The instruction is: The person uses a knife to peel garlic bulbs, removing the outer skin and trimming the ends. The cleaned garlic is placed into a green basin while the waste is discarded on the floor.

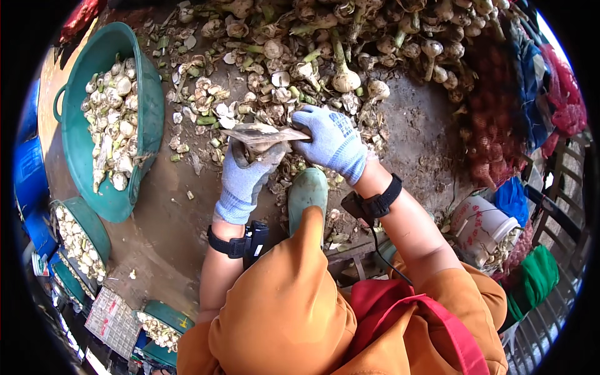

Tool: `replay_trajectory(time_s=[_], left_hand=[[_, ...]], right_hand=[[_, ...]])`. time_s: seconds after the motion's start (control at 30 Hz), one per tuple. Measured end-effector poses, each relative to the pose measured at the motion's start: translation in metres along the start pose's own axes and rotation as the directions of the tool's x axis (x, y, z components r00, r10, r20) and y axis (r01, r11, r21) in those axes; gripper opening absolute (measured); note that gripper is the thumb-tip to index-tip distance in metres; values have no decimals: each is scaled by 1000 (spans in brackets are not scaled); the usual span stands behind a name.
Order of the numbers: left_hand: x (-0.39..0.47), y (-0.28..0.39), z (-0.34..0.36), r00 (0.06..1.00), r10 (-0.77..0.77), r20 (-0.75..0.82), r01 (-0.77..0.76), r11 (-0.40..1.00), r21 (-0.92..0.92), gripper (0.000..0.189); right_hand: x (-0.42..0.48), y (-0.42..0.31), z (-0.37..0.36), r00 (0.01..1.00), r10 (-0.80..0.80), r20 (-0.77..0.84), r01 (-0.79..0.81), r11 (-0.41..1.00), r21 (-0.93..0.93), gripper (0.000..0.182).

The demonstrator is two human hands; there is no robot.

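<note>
Both my hands wear light blue work gloves with dirty grey palms. My right hand point(328, 138) grips the right end of a flat, worn blade-like tool point(267, 134). Beneath the tool's left part is my left hand point(251, 171), its fingers curled around something pale, perhaps a garlic bulb, mostly hidden by the tool. In front of both hands, cut stems and papery skins point(215, 110) litter the floor, with a whole garlic bulb point(346, 80) on its long stalk among them. A green rubber boot point(307, 192) stands just below my hands.
A large green tub point(150, 108) of trimmed garlic bulbs stands at left, with smaller filled tubs point(93, 225) behind it. Untrimmed garlic point(403, 23) is heaped at the top. Red mesh sacks point(492, 122), a white bucket point(483, 225) and a metal rack point(560, 187) are at right.
</note>
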State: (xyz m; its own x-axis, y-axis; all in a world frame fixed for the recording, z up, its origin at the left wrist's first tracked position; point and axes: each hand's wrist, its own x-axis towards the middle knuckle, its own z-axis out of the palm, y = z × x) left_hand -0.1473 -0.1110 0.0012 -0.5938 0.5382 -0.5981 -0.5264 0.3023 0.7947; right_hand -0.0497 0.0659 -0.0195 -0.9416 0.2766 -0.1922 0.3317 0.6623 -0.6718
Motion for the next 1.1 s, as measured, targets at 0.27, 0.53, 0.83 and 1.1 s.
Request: replay_trajectory(time_s=[0.27,0.53,0.83,1.1], left_hand=[[23,-3,13,696,654,297,-642,382,664,106],[7,-11,0,979,203,22,-200,976,-91,43],[29,38,-76,849,504,160,-140,507,-851,77],[55,-58,3,983,162,83,-134,953,-273,59]], right_hand=[[-12,7,-4,906,291,308,-398,332,855,25],[3,0,-38,980,108,167,-96,992,-77,22],[81,33,-12,983,132,-126,-170,911,-375,28],[6,5,3,1000,21,13,-25,831,556,43]])
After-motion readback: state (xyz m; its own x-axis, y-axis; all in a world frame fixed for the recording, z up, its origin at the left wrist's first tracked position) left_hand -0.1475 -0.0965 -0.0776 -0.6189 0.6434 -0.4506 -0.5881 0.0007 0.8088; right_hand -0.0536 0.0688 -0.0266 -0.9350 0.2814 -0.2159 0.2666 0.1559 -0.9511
